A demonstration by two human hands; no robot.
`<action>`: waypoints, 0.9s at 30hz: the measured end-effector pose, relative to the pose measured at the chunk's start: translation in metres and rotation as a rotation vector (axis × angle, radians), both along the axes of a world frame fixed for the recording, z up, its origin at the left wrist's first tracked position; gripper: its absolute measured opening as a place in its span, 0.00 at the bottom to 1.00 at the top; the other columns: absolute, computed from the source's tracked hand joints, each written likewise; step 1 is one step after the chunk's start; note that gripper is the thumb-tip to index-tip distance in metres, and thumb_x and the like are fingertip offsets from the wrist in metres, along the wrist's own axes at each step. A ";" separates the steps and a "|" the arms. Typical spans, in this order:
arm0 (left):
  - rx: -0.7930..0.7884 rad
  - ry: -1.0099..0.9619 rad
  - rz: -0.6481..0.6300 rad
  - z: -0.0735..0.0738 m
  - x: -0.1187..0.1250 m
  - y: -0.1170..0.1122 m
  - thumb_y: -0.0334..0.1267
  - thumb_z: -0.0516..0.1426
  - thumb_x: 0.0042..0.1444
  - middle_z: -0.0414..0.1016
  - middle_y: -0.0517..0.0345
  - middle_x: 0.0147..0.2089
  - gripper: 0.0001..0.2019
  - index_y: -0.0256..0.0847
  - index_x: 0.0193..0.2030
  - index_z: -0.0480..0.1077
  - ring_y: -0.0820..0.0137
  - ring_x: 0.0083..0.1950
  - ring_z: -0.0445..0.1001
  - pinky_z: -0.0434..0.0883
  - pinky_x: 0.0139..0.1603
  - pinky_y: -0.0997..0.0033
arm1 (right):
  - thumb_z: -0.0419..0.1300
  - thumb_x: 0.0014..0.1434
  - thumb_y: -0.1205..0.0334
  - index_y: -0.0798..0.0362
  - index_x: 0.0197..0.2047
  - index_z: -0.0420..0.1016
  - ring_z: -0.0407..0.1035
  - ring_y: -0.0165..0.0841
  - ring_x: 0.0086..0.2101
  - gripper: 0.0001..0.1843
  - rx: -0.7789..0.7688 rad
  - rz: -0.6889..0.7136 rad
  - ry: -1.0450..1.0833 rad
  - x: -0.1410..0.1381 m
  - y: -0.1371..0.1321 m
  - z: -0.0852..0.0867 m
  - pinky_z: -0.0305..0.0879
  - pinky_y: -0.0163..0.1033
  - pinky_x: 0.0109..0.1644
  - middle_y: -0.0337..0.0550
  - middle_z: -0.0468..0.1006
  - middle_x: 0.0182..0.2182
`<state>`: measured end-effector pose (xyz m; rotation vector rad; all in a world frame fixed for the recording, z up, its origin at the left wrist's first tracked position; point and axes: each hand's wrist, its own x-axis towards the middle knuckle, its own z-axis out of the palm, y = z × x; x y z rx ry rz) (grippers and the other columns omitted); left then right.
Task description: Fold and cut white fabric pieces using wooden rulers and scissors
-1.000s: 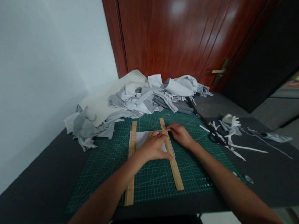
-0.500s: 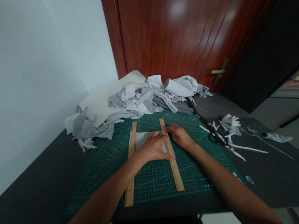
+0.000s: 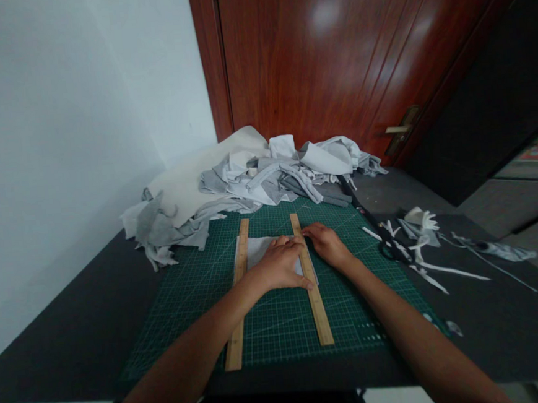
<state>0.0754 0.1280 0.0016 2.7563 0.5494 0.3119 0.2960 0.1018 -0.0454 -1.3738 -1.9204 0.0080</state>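
A small grey piece of cloth (image 3: 258, 249) lies on a green cutting mat (image 3: 279, 325). Across its left edge runs one wooden ruler (image 3: 237, 337); a second wooden ruler (image 3: 322, 318) crosses its right side. My left hand (image 3: 283, 265) rests flat over the cloth, fingertips and thumb spread apart and pressing on the right ruler. Just beyond that ruler, my right hand (image 3: 324, 243) has its fingers bent and pinched together at the cloth's far right corner. Whatever lies between those fingertips is too small to make out.
Grey and white fabric scraps (image 3: 267, 177) are heaped along the back of the dark table (image 3: 69, 329). To the right are black-handled scissors (image 3: 388, 249) among cut strips (image 3: 454, 272). A white wall (image 3: 57, 119) borders the left, a wooden door (image 3: 304, 56) the back.
The whole view has shifted slightly, so everything appears a little farther right. Both hands, the rulers and the cloth keep nearly the same positions relative to each other.
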 end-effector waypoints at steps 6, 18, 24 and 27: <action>0.011 0.008 0.011 0.001 0.000 -0.001 0.62 0.70 0.41 0.70 0.49 0.61 0.39 0.43 0.56 0.68 0.50 0.62 0.65 0.63 0.63 0.53 | 0.54 0.67 0.73 0.51 0.43 0.77 0.74 0.39 0.39 0.12 -0.010 -0.005 -0.010 -0.001 -0.001 0.002 0.71 0.44 0.45 0.47 0.79 0.37; -0.003 0.005 0.006 0.002 0.000 -0.001 0.60 0.70 0.43 0.68 0.49 0.63 0.37 0.45 0.57 0.67 0.50 0.62 0.65 0.63 0.62 0.53 | 0.52 0.66 0.74 0.52 0.41 0.74 0.73 0.38 0.38 0.12 -0.030 -0.004 -0.014 -0.006 -0.007 0.007 0.70 0.43 0.45 0.47 0.76 0.37; 0.007 0.021 0.006 0.001 0.000 -0.001 0.61 0.69 0.44 0.69 0.49 0.62 0.37 0.43 0.56 0.67 0.50 0.62 0.65 0.63 0.62 0.52 | 0.52 0.66 0.75 0.53 0.39 0.74 0.73 0.38 0.37 0.12 -0.018 -0.020 -0.019 -0.006 -0.005 0.004 0.70 0.43 0.45 0.47 0.77 0.35; 0.011 0.008 0.000 0.000 0.000 0.000 0.62 0.69 0.44 0.68 0.48 0.62 0.37 0.43 0.56 0.68 0.50 0.62 0.65 0.63 0.62 0.52 | 0.51 0.66 0.75 0.53 0.39 0.74 0.73 0.39 0.37 0.12 -0.015 -0.016 -0.025 -0.006 -0.005 0.003 0.70 0.43 0.45 0.48 0.77 0.35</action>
